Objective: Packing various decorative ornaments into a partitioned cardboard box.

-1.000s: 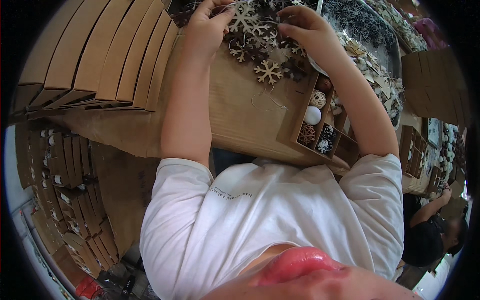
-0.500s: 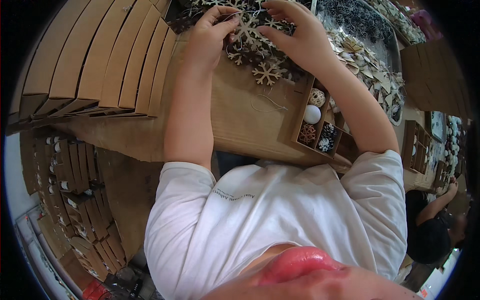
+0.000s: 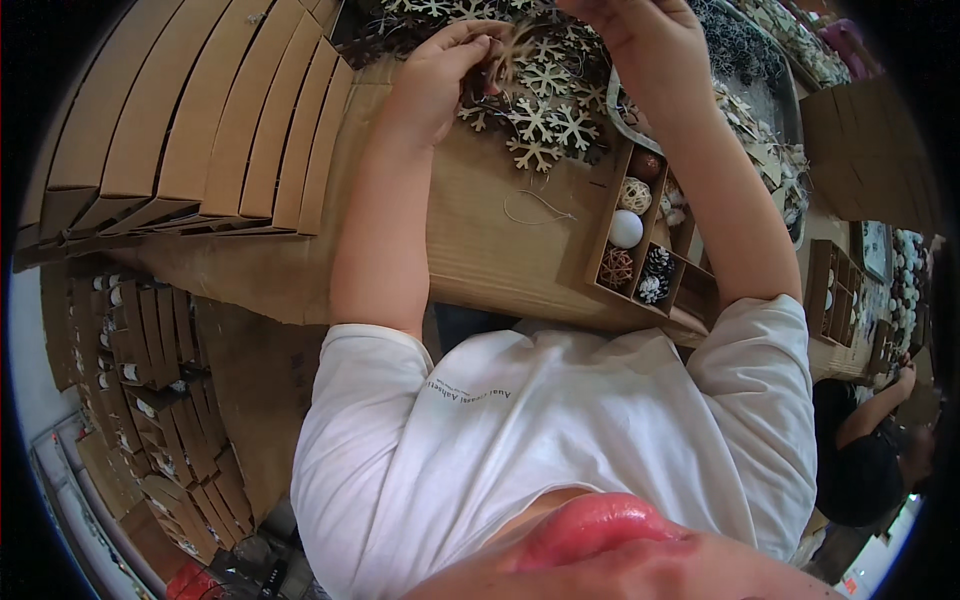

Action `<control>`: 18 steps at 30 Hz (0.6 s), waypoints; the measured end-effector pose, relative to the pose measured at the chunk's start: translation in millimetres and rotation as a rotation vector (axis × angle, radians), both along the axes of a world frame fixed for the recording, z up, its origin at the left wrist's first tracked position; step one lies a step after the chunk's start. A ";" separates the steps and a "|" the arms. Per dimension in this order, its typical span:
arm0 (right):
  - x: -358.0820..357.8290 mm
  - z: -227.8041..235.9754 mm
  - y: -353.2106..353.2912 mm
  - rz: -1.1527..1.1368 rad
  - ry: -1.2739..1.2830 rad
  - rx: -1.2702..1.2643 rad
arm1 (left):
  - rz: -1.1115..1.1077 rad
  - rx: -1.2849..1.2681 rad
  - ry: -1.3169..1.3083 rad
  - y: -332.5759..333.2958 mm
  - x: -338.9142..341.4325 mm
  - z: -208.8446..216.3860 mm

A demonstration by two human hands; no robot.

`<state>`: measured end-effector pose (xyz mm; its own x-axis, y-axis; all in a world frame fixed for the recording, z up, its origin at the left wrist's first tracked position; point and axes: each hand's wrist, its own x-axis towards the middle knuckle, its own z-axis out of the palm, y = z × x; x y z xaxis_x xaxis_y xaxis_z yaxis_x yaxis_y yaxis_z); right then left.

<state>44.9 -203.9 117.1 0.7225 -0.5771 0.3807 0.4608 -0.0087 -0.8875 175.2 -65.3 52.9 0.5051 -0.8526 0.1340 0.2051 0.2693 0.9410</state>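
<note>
A wooden snowflake [image 3: 511,55], blurred by motion, is pinched in my left hand [image 3: 447,68] above the table. My right hand [image 3: 655,48] is raised to the far edge of the view, its fingers curled together and partly cut off. What those fingers hold, if anything, cannot be made out. Between and below the hands lies a pile of pale wooden snowflakes [image 3: 545,121] with thin strings. A loose loop of white string [image 3: 540,208] rests on the cardboard-covered table [image 3: 480,240] nearer to me.
Right of the string stands a divided brown box [image 3: 599,249] holding a white ball [image 3: 626,229], woven balls and pinecones. A metal tray [image 3: 793,120] of ornaments lies beyond my right forearm. Brown boxes [image 3: 190,110] line the left. A co-worker [image 3: 862,450] sits at far right.
My right hand has moved away from the left, rightward and up to the picture's edge. My left hand keeps the snowflake, which has turned. More of the snowflake pile shows.
</note>
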 end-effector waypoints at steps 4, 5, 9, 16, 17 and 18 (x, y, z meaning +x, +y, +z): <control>0.4 7.5 -3.6 0.029 -0.035 0.219 | -0.042 -0.073 0.214 1.2 2.7 -0.8; 2.2 6.3 -4.7 0.012 0.002 0.208 | -0.066 -0.109 0.272 1.5 4.2 -1.5; 7.4 -2.3 6.3 0.065 0.132 0.224 | -0.023 -0.073 0.251 -3.5 -4.7 -1.7; 38.8 -2.3 25.2 0.172 0.424 0.264 | 0.062 0.055 0.322 -9.1 -22.5 3.1; 44.2 -2.2 30.3 0.155 0.418 0.205 | 0.034 0.048 0.414 -9.9 -20.6 3.3; 47.1 -3.6 32.7 0.138 0.413 0.146 | 0.008 0.078 0.474 -9.6 -18.6 4.3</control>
<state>91.9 -171.2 113.5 0.8707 -0.4907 -0.0337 0.0558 0.1667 -0.9844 156.6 -75.0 57.2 0.5018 -0.8466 -0.1773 0.6149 0.2050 0.7615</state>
